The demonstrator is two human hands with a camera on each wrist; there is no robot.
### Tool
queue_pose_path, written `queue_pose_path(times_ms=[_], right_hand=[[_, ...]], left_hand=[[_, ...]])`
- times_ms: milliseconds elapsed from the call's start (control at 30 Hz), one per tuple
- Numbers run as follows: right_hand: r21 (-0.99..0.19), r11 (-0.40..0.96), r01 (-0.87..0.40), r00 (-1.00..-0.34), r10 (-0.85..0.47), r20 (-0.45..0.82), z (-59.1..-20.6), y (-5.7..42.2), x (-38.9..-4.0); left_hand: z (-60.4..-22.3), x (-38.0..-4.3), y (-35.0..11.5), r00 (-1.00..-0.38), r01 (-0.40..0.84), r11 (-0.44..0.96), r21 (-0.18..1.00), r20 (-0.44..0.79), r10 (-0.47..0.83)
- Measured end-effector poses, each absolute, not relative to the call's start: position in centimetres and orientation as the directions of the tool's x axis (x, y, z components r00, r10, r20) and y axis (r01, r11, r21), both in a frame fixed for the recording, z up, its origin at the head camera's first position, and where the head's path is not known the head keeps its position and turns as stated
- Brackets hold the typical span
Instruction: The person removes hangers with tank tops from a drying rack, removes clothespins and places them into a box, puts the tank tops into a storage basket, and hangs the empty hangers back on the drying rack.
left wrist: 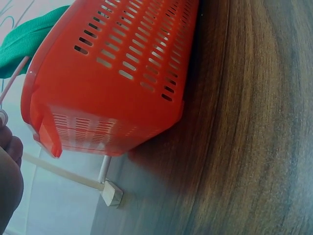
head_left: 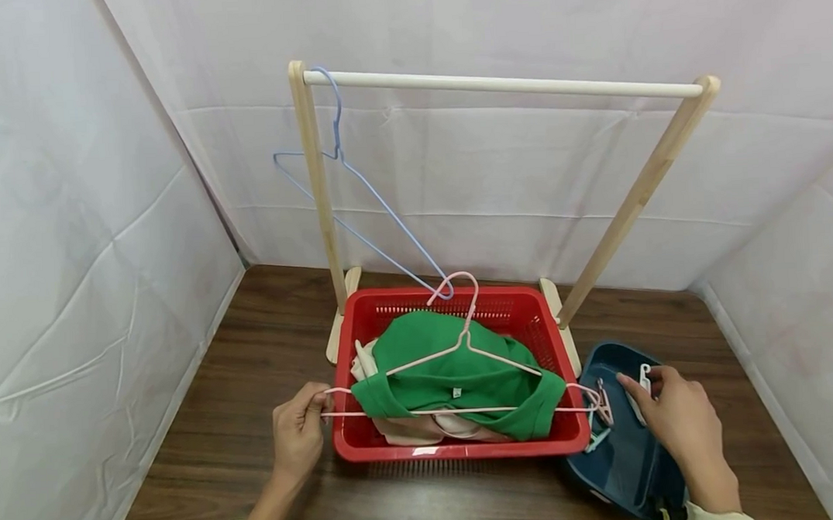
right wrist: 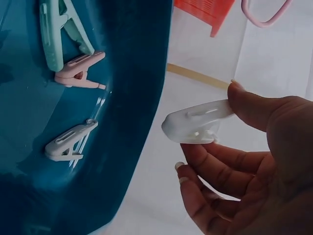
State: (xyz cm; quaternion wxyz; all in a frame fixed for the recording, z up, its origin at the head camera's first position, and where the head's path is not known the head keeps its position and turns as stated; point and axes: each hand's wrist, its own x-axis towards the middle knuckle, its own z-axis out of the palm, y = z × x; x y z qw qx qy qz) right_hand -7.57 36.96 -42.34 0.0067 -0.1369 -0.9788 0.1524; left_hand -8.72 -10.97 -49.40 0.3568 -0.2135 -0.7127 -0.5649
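Observation:
In the head view, my left hand point(head_left: 298, 432) pinches the left end of a pink hanger point(head_left: 469, 324). A green garment point(head_left: 420, 341) with a small white label lies about the hanger, covering parts of its arms; both hanger ends stick out at the sides. Garment and hanger lie over a red basket point(head_left: 460, 450). My right hand point(head_left: 682, 419) is over a dark blue tray point(head_left: 617, 476). In the right wrist view it pinches a white clip point(right wrist: 195, 120) between thumb and fingers. Only part of the left hand point(left wrist: 10, 166) shows in the left wrist view.
A wooden rack with a white rail point(head_left: 506, 81) stands behind the basket; a blue hanger point(head_left: 386, 207) hangs at its left end. Pale clothes point(head_left: 424, 429) lie beneath the green garment. A green clip point(right wrist: 53, 36), a pink clip point(right wrist: 78, 71) and another white clip point(right wrist: 68, 142) lie in the tray.

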Motion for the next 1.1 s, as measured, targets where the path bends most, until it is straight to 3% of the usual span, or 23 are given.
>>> queue_pose_path(times_ms=[200,533,767,1100], right_hand=[[-0.277,0.914,0.296,-0.955,0.283,-0.087,-42.7,37.4,-7.6],[-0.347,0.925,0.152,-0.962,0.219,0.161,-43.1,36.3,-7.4],[-0.424,0.903,-0.071,-0.939,0.083,0.334,-42.5,34.1,-7.8],[-0.43,0.833,-0.347,-0.902,-0.172,0.396,-42.1,30.0,-8.4]], left_hand=[[-49.3,-8.7,-10.9,-0.659,0.702,0.27,0.659,0.745,-0.103],[-49.3,-8.7,-10.9,-0.668,0.693,0.271,0.668,0.736,-0.106],[-49.3,-8.7,-10.9,-0.668,0.694,0.268,0.668,0.736,-0.108],[-48.8,-8.5,-10.7,-0.686,0.665,0.275,0.694,0.714,-0.144]])
